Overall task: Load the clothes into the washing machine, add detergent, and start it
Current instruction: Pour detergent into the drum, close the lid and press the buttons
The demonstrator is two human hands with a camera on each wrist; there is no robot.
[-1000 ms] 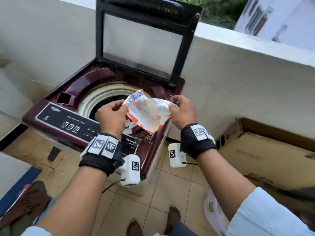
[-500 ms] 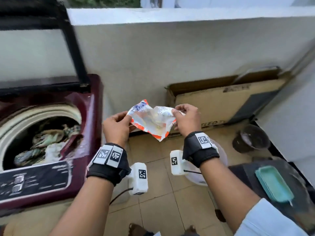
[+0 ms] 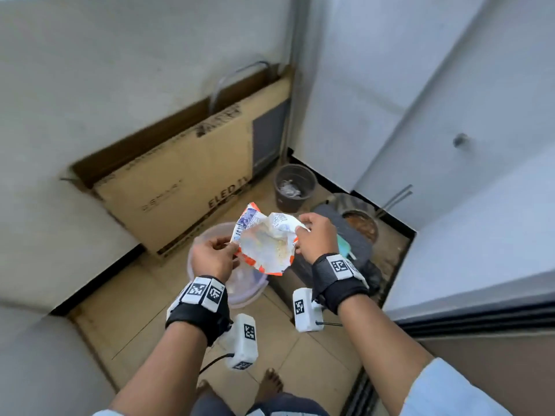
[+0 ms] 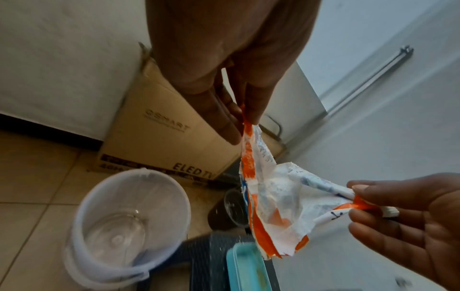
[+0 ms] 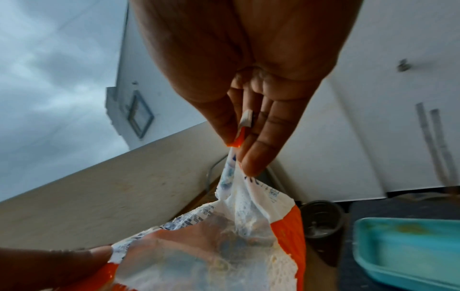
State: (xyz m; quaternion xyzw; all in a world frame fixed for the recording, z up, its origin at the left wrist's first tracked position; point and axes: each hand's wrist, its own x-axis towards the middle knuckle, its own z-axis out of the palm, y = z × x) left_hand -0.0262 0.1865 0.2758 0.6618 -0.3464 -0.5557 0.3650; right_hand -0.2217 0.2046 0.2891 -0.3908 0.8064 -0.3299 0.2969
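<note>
We hold a torn detergent sachet (image 3: 264, 241) between our two hands, spread open in the air in front of us: the left hand (image 3: 211, 259) pinches its near-left edge between thumb and fingers, and the right hand (image 3: 315, 237) pinches its twisted far corner the same way, the other fingers loosely extended. The packet looks limp and nearly empty, with only a dusting of powder clinging inside, so we judge the detergent step to be about finished and the wrapper ready to be thrown away. The washing machine is not in any view now. Below the left hand a clear plastic bucket (image 4: 129, 220) stands on the tiled floor, and beyond the right hand sits a small dark bin (image 3: 295, 187) with scraps inside, beside a cardboard box (image 3: 180, 187) leaning on the wall. The next move, as we see it, calls for dropping the wrapper, probably in that bin, then turning to the machine to close the lid and start it.
</note>
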